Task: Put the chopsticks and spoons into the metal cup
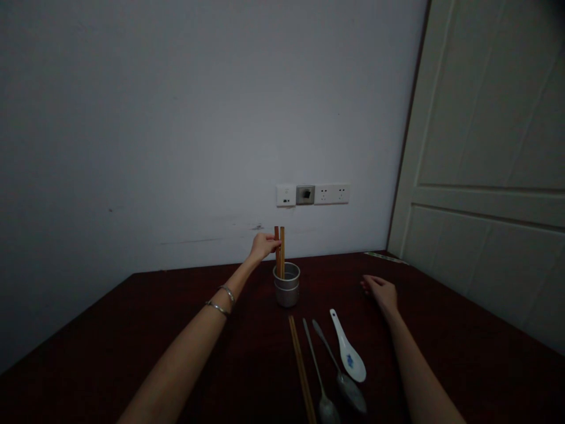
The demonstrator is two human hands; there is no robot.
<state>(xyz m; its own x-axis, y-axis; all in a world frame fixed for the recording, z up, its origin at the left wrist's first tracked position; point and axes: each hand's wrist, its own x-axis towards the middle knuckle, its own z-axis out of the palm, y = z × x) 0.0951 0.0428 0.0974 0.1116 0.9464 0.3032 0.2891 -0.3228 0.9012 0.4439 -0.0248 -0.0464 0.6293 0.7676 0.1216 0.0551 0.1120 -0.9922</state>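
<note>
A grey metal cup (286,294) stands upright on a dark red bench (198,365), chopsticks rising from its mouth as a person's left hand (263,244) reaches in from 7 o'clock. The fingers of that hand, at the cup's 11 o'clock, are pinched closed on a reddish-brown chopstick (276,234) near its top. A yellowish chopstick (282,253) stands close beside it, and both drop inside the rim on the 9 o'clock side. The rest of the mouth shows bare inner wall; the cup's bottom and the lower ends of the chopsticks are hidden.

At the cup's 3 o'clock, well apart from it, the right hand (383,294) rests at the bench with its fingers loosely curled; no item is visible in them, though how far open they are cannot be told.

Laid out on the bench are a pair of wooden chopsticks (301,368) just short of 6 o'clock from the cup, a slim metal spoon (314,359) beside them, a broader metal spoon (352,393) at 5 o'clock and a white ceramic spoon (353,362) between 4 and 5, its bowl (decorated, it should be noted, with a small blue motif) nearest the person. Two silvery bracelets (218,307) circle the left wrist. On the pale wall (198,118), sockets (332,194) sit toward 1 o'clock, with a panelled door (485,147) at 2.
</note>
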